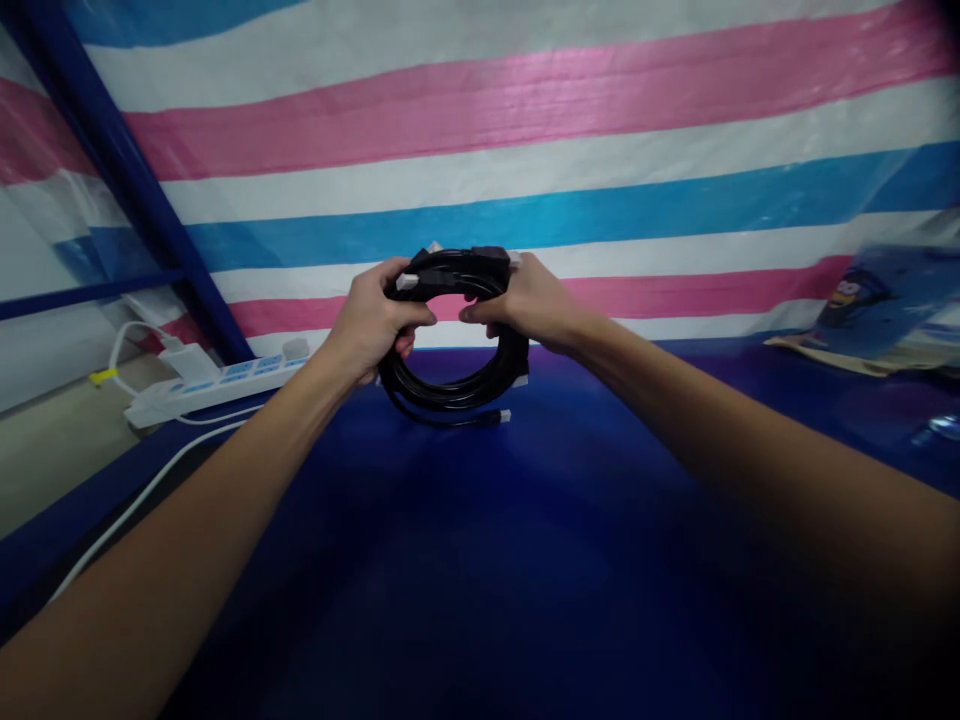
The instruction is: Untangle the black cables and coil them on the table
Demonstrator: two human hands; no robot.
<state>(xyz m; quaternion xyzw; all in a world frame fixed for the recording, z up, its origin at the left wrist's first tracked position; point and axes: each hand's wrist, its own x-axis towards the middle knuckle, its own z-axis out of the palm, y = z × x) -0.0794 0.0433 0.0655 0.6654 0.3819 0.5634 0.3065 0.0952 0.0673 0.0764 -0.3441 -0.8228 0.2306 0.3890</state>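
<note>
A coiled black cable with pale connector ends is held upright over the blue table, its lower loop near the surface. My left hand grips the coil's upper left side. My right hand grips the upper right side, fingers curled around the strands. The two hands' fingertips nearly meet at the top of the coil. A connector end sticks out at the bottom right of the loop.
A white power strip with a white cord lies at the table's left edge. A blue packet rests at the far right. A striped pink, white and blue tarp hangs behind the table.
</note>
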